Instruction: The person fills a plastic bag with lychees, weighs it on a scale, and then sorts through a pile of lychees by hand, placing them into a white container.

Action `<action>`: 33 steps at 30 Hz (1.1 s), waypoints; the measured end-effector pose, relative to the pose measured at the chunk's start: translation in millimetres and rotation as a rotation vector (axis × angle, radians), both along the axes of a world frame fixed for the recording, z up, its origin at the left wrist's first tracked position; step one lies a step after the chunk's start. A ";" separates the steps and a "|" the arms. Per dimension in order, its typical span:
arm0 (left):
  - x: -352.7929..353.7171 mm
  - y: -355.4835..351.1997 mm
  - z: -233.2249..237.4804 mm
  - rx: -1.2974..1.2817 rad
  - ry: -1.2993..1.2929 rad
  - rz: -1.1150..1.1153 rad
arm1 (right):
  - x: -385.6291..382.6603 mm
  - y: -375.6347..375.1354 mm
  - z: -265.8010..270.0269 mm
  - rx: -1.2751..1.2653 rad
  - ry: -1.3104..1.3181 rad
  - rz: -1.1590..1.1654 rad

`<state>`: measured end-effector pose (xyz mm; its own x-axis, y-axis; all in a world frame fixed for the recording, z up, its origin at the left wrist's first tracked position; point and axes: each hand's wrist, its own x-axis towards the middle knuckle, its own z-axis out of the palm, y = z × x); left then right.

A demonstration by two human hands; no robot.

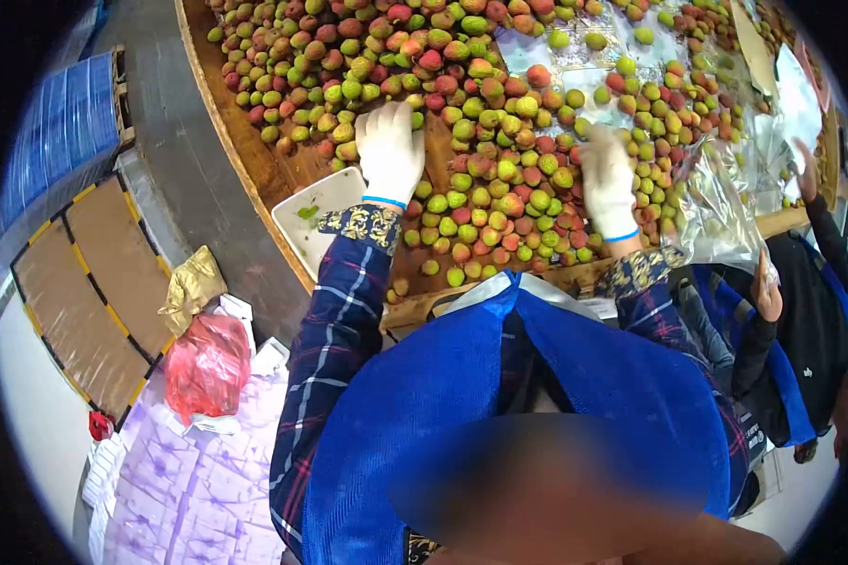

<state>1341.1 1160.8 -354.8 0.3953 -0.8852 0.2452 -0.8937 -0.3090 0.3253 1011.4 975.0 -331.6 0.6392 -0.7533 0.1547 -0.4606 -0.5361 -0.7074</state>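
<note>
Lychees [495, 202], red and green, lie loose across a wooden sorting table [433, 155]. My left hand [389, 155], in a white glove with a blue cuff, lies back-up at the near edge of the big heap, its fingers stretched forward to the fruit. No lychee shows in it. To the right, my right hand [608, 188], gloved the same way, hangs over the lychees between the near group and the right-hand pile; motion smears its fingers. A white plastic tray [297, 226] with a few green leaf bits sits just left of my left forearm.
At the right, a co-worker's hand [768, 287] is beside a clear plastic bag [716, 202] on the table edge. Another person's hand [806, 169] reaches in farther right. Left on the floor are a red plastic bag [207, 367] and a blue wrapped stack [71, 127].
</note>
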 end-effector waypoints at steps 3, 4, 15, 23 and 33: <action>2.0 -6.9 -3.2 0.048 0.066 0.130 | 19.3 26.2 44.1 0.108 0.185 0.118; 2.5 -8.0 -2.5 0.049 0.029 0.140 | 20.8 30.4 50.5 0.097 0.146 0.186; 68.5 -14.4 -0.4 0.432 0.308 0.027 | -19.9 55.5 66.2 0.001 0.064 0.081; 24.8 -17.9 56.0 0.062 2.055 0.308 | -85.1 140.2 66.6 0.285 -0.060 -0.208; -121.7 -0.1 75.5 0.008 2.701 -0.098 | -141.8 186.1 87.1 0.260 -0.110 -0.281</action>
<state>1219.4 1160.7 -279.3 -0.2723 -0.9041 -0.3294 0.9405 -0.3224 0.1072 869.6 1161.1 -244.4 0.3931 -0.9195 -0.0077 -0.4775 -0.1970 -0.8563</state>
